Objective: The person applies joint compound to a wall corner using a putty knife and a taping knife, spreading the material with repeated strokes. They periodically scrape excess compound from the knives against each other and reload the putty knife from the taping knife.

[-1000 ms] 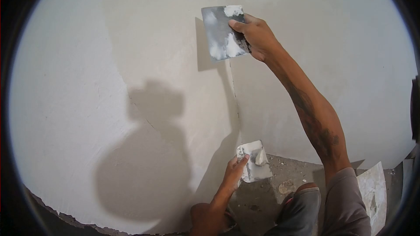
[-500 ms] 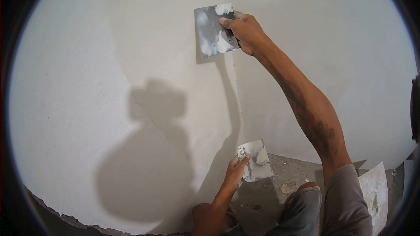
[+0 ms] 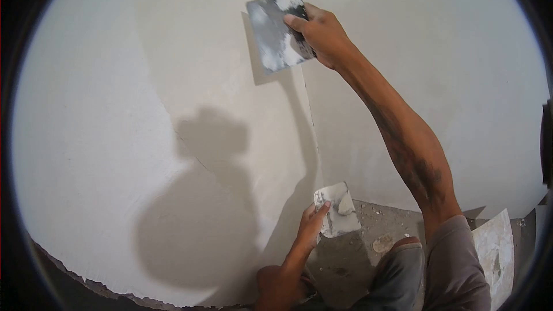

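My right hand (image 3: 324, 35) grips a wide putty knife (image 3: 271, 37), its thumb laid along the smeared metal blade. White putty clings to the blade's upper and lower right parts. The blade is up near the wall corner, and its shadow falls beside it on the left wall (image 3: 201, 75). Low in the view, my left hand (image 3: 311, 223) is closed on a second, smaller putty knife (image 3: 337, 210). That blade is coated in white putty, with a thicker lump toward its right side. Both handles are hidden by the hands.
The right wall (image 3: 415, 63) meets the left one at a corner line. Below lies a grey floor (image 3: 345, 259) with bits of debris. A stained white sheet (image 3: 496, 253) stands at the lower right, beside my knee (image 3: 397, 270). My shadow covers part of the left wall.
My right hand has moved the wide putty knife slightly up and left, and its shadow gap at the left edge has widened. The left hand stays nearly still.
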### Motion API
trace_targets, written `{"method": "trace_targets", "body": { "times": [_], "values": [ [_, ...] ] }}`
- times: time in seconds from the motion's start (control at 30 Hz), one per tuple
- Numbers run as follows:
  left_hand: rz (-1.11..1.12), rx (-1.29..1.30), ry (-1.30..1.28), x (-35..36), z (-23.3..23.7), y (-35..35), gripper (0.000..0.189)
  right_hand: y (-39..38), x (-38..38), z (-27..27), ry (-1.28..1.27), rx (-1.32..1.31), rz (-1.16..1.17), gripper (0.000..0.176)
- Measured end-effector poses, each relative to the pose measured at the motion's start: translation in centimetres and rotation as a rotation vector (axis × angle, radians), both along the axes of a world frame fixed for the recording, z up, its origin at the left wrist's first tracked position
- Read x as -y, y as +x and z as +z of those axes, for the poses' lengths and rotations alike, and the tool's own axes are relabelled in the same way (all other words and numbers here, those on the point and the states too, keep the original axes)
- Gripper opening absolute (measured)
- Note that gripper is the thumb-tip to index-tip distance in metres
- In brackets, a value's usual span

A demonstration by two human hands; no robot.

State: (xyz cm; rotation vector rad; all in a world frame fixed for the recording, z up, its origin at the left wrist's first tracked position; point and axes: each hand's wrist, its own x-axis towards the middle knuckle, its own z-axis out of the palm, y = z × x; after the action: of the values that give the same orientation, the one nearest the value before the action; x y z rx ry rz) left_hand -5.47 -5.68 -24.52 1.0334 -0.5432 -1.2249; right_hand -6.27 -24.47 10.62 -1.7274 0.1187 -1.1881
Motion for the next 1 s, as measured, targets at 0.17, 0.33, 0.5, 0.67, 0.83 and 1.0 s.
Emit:
{"method": "trace_targets", "body": {
  "times": [0.17, 0.33, 0.5, 0.67, 0.83, 1.0],
  "values": [
    [0.028, 0.024, 0.053, 0.0, 0.4, 0.0, 0.030, -2.0, 1.1, -1.5, 0.123, 0.008, -0.021, 0.031],
    [0.025, 0.025, 0.009, -0.3, 0.7, -0.3, 0.030, -1.1, 0.9, -1.2, -0.015, -0.026, -0.123, 0.032],
    [0.031, 0.026, -0.016, -0.2, 0.7, -0.3, 0.030, 0.3, 0.1, -1.0, -0.117, -0.096, -0.247, 0.032],
    [0.031, 0.026, -0.005, -0.6, 1.5, -0.4, 0.031, 0.4, 0.4, -1.1, -0.149, -0.094, -0.297, 0.031],
    [0.035, -0.009, 0.005, -0.7, 1.6, -0.5, 0.031, 0.4, 0.8, -1.2, -0.129, -0.104, -0.328, 0.030],
    [0.036, 0.013, 0.006, -0.6, 1.8, -0.5, 0.031, 0.3, 0.9, -1.2, -0.164, -0.116, -0.347, 0.029]
  ]
}}
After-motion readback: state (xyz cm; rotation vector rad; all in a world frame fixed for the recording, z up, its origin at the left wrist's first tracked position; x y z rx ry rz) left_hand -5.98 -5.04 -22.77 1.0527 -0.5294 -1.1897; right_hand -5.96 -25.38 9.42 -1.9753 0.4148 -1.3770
